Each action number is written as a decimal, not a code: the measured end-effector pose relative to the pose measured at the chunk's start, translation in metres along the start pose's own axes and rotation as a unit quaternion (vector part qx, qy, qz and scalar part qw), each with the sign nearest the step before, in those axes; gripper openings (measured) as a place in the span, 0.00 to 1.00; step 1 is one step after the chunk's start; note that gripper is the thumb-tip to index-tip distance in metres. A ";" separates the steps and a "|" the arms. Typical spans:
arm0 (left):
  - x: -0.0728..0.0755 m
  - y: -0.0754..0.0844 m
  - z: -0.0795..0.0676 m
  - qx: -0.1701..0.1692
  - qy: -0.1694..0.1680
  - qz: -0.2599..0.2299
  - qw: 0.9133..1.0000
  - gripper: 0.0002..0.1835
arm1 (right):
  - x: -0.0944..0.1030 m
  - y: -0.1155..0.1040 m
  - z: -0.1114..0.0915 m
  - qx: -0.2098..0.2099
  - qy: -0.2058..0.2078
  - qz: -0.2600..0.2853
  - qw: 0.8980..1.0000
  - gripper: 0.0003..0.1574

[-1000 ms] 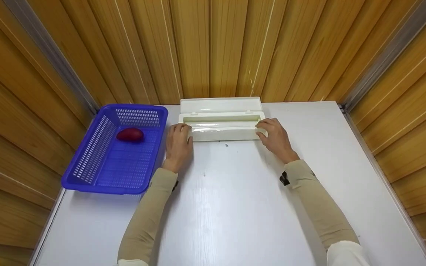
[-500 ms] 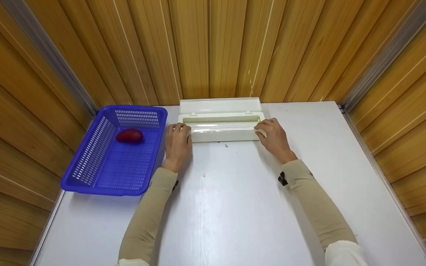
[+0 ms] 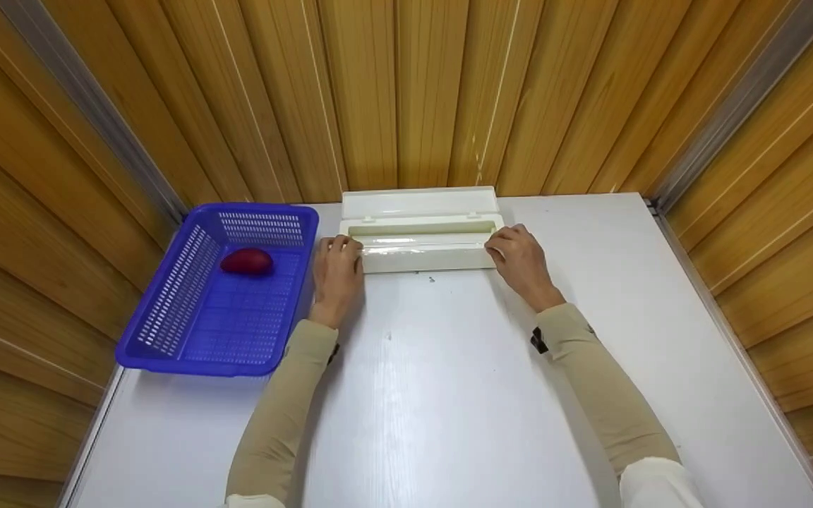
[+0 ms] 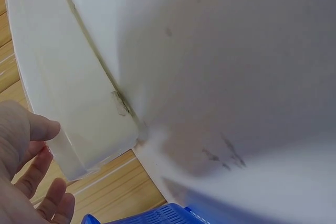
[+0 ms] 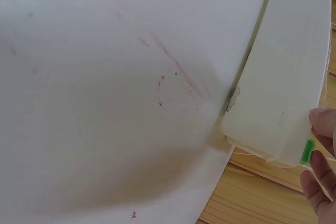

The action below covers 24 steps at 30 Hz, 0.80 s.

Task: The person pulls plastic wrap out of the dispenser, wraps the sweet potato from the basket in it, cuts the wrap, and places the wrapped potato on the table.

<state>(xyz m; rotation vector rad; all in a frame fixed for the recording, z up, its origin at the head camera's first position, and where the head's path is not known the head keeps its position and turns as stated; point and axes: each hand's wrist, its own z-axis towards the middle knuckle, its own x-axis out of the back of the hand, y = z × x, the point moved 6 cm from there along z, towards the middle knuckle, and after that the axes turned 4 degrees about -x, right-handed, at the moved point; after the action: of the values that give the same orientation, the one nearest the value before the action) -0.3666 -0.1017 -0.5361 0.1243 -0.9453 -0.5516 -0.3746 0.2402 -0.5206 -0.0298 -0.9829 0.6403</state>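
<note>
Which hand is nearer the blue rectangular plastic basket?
The left hand, beside the basket; the right hand is at the right end of the long white box.

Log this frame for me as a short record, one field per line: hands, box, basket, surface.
Left hand: at the box's left end, seems to pinch clear film
Right hand: at the right end, seems to pinch the film too
White box: lid open, toward the wall
Blue basket: left of the box, holds one dark red object
Surface: white table
</note>
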 end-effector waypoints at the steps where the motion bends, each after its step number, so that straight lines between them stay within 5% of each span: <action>1: 0.000 0.000 0.000 -0.002 0.002 0.003 1.000 0.06 | 0.000 -0.001 0.000 0.004 0.004 -0.005 1.000 0.03; 24: 0.007 0.003 0.004 -0.014 0.013 0.038 0.999 0.04 | 0.004 -0.003 0.004 -0.009 0.018 -0.024 1.000 0.02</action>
<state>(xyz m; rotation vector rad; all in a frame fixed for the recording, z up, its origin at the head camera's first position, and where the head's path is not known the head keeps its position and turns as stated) -0.3658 -0.1020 -0.5275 0.0688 -0.9121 -0.4912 -0.3745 0.2389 -0.5147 -0.0332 -0.9509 0.5855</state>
